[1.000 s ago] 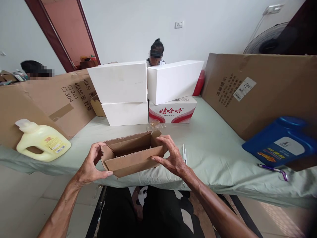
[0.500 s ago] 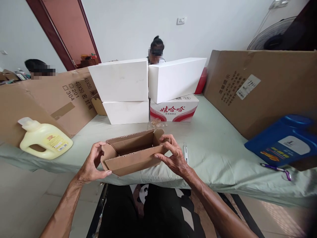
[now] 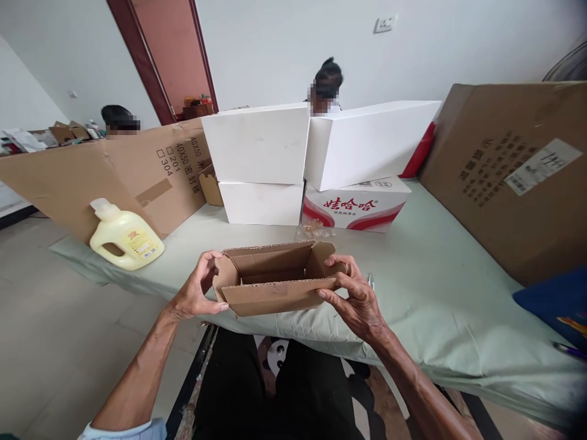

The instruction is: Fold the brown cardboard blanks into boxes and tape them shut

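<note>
Between my hands is a small brown cardboard box point(image 3: 275, 298), its open top facing up and tilted toward me at the table's near edge. My left hand point(image 3: 200, 290) grips its left end, thumb at the front corner and fingers round the back. At the right end my right hand point(image 3: 355, 296) holds the front wall, thumb outside and fingers at the end panel. A metal tool point(image 3: 370, 281), perhaps a cutter, lies just behind my right hand, mostly hidden by it. A crumpled clear plastic wrapper point(image 3: 316, 230) lies behind the box.
White boxes point(image 3: 261, 143) and a red-and-white carton point(image 3: 358, 205) are stacked at the back. Large cardboard cartons flank the green-covered table point(image 3: 440, 269). A yellow detergent jug point(image 3: 131, 238) stands left, a blue bottle point(image 3: 559, 305) right. Two people sit beyond the boxes.
My view has turned left, so the scene shifts right in the picture. The box is turned a little more level, with both hands still holding its ends.
</note>
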A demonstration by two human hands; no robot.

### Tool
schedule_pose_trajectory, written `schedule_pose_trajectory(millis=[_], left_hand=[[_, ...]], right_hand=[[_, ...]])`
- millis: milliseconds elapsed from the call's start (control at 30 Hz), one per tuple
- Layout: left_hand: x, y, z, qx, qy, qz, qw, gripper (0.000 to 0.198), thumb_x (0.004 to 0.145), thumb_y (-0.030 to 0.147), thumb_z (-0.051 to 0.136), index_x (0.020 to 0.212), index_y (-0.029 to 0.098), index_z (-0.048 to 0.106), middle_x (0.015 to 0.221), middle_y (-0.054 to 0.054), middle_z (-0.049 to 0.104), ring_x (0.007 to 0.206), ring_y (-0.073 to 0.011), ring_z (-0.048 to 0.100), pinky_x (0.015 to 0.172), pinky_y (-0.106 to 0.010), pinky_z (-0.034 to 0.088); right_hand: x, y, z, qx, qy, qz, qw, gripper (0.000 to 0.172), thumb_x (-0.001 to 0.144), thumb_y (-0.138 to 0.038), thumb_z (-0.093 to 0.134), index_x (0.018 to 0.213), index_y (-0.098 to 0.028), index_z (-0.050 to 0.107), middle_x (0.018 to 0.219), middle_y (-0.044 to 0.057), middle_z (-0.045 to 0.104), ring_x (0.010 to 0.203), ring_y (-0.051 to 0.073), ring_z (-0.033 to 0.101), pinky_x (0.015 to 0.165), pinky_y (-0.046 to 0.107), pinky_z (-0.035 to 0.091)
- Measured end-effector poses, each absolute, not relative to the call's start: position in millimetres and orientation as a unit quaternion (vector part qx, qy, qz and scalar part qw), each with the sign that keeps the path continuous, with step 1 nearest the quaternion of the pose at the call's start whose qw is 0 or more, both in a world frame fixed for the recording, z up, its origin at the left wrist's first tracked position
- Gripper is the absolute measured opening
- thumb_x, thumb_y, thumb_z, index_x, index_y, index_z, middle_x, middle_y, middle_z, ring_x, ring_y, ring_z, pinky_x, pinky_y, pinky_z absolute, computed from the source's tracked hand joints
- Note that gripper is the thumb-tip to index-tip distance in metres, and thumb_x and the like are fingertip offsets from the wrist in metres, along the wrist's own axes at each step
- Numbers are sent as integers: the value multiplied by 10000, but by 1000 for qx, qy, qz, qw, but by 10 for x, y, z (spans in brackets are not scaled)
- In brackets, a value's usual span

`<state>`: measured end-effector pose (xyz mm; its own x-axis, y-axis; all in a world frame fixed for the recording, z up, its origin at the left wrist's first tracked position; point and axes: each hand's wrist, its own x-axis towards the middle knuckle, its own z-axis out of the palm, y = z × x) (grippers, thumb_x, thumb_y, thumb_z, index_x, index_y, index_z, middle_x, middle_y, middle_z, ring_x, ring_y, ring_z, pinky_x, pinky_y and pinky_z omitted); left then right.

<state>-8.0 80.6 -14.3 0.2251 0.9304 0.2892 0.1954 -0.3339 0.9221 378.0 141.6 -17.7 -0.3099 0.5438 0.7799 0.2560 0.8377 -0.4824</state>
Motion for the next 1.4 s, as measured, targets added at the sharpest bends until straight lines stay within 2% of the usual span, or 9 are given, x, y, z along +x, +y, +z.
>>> schedule_pose_trajectory(millis=[233, 433, 567, 667, 767, 933, 1033, 1233, 1400], left_hand=[[-103, 823, -168, 668, 453, 478, 346, 1017, 598, 456, 1041, 1332, 299, 354, 1176, -30, 527, 932, -171, 553, 808, -283, 479], [-29, 766, -217, 664, 508, 454, 308, 1149, 588, 432, 1046, 1464, 292, 316, 1090, -7, 466, 916, -179, 517, 817, -297, 470], [30, 742, -200, 664, 525, 455, 277, 1143, 561, 397, 1032, 1461, 295, 335, 1154, -25, 462, 983, -199, 552, 864, -320, 498], [56, 756, -177, 659, 535, 460, 259, 1104, 559, 364, 1013, 1444, 290, 357, 1156, -25, 486, 1006, -212, 577, 899, -342, 519], [74, 805, -193, 652, 539, 472, 249, 1096, 552, 380, 1014, 1434, 282, 371, 1131, -20, 520, 966, -209, 586, 893, -355, 541], [96, 958, -313, 621, 527, 537, 220, 1211, 466, 521, 1079, 1427, 270, 387, 1319, -101, 567, 1131, -273, 647, 963, -409, 582], [82, 1067, -341, 566, 550, 600, 132, 1217, 431, 547, 1085, 1400, 249, 412, 1390, -128, 563, 1159, -286, 656, 917, -407, 611], [37, 1289, -178, 502, 621, 598, 66, 1096, 431, 527, 1041, 1331, 200, 508, 973, -13, 702, 776, -197, 652, 573, -251, 502], [127, 1346, -120, 548, 635, 544, 27, 1055, 583, 632, 941, 1470, 199, 571, 1191, -88, 712, 938, -293, 734, 725, -421, 662]], right_hand=[[3816, 1419, -183, -256, -799, 142, 525, 365, 1052, -409, 745, 787, -222, 579, 1209, 86, 628, 1027, 222, 616, 842, 342, 516], [3809, 1441, -192, -265, -798, 142, 522, 354, 1052, -394, 744, 799, -225, 565, 1248, 98, 639, 1083, 239, 642, 873, 363, 543], [3777, 1410, -237, -275, -788, 156, 528, 185, 1054, -424, 746, 1122, -272, 666, 1351, 119, 652, 1241, 272, 645, 952, 385, 577], [3780, 1395, -352, -317, -757, 186, 539, 708, 990, -550, 806, 1581, -316, 496, 1622, 171, 513, 1381, 310, 597, 996, 414, 600], [3816, 1449, -523, -351, -750, 269, 493, 995, 899, -665, 858, 1699, -297, 398, 1678, 185, 480, 1330, 316, 638, 1037, 429, 599], [3855, 1549, -723, -323, -748, 412, 408, 573, 914, -663, 831, 1214, -178, 773, 1235, 117, 768, 1135, 285, 706, 998, 380, 586], [3839, 1466, -701, -321, -721, 459, 407, 506, 938, -674, 778, 939, -168, 767, 991, 71, 764, 899, 221, 696, 827, 320, 583], [3858, 1212, -465, -289, -739, 512, 328, 451, 1002, -583, 685, 829, -167, 688, 788, -3, 633, 742, 137, 578, 639, 223, 449], [4243, 1060, -120, -326, -748, 432, 383, 414, 1016, -520, 674, 773, -185, 686, 789, 2, 667, 731, 148, 605, 626, 245, 465]])
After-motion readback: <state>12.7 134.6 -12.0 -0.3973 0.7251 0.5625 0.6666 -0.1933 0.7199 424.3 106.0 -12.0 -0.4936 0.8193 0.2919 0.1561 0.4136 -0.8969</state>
